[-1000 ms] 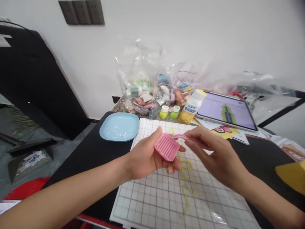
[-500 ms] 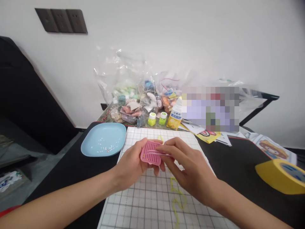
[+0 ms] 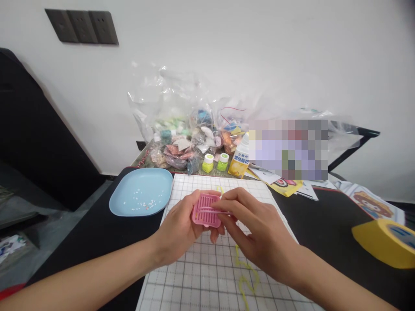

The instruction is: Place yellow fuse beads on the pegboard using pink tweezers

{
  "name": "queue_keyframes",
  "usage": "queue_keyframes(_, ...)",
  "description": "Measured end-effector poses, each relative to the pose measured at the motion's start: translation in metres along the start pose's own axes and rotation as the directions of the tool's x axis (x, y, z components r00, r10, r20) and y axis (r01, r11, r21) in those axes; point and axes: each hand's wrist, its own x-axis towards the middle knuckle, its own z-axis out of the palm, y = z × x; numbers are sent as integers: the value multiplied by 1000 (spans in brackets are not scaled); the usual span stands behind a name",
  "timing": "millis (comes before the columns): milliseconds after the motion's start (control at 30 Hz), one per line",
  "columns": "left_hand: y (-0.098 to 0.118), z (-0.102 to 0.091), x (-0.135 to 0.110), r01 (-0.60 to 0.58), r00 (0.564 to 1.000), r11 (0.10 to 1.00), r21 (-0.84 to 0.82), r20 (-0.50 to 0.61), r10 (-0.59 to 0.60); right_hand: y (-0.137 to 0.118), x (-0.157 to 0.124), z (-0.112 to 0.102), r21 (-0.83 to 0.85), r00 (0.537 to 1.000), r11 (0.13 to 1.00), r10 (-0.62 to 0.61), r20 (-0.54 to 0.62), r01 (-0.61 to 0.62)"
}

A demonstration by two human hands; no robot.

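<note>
Left hand point(image 3: 180, 222): cradling a small pink tray point(image 3: 207, 219), thumb at its left rim, fingers curled under. Right hand point(image 3: 259, 224): pinching a slim pink tool point(image 3: 207, 210) between thumb and fingers. Neither hand free.

Tray is up in the hands, over the far part of the white gridded board point(image 3: 181, 276), left of center, short of the far edge. Near-square, rounded corners, so no strong long axis; molded ridges run roughly near-to-far. Small lug on near rim. Open side up, face tipped toward the camera. Few yellowish specks near its left rim. Looks like plastic.

Tool's long axis lies left-right, across the ridges. Free end points left over the tray, other end disappears into the right hand. Thin, smooth, slightly curved at the left end. Can't tell if the tip touches the tray.

Board: flat, pale, ruled in dark lines. Yellow-green strand point(image 3: 251, 278) wiggles down it, partly hidden by the right hand.

Blue plate point(image 3: 123, 185) sits just off the board's far left corner: shallow, rounded-square, smooth, white bits scattered inside. Beyond the board's far edge: two lidded jars point(image 3: 215, 164) with yellow-green contents, a yellow-and-white bottle point(image 3: 238, 164), crinkly clear bags point(image 3: 178, 157).
</note>
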Motion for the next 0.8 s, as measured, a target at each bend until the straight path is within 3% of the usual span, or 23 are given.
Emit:
queue_keyframes(467, -4, 0, -3, -8, 1000, 1000, 26, -4, 8, -1, -2, -1, -4, 999, 1000, -24, 34, 25)
queue_keyframes(633, -3, -1, -3, -22, 999, 999, 38, -39, 23, 1, -2, -5, -29, 998, 999, -15, -68, 13)
queue_keyframes(800, 2, -6, 3, -57, 987, 996, 63, -145, 66, 26, -12, -17, -25, 990, 998, 53, -128, -57)
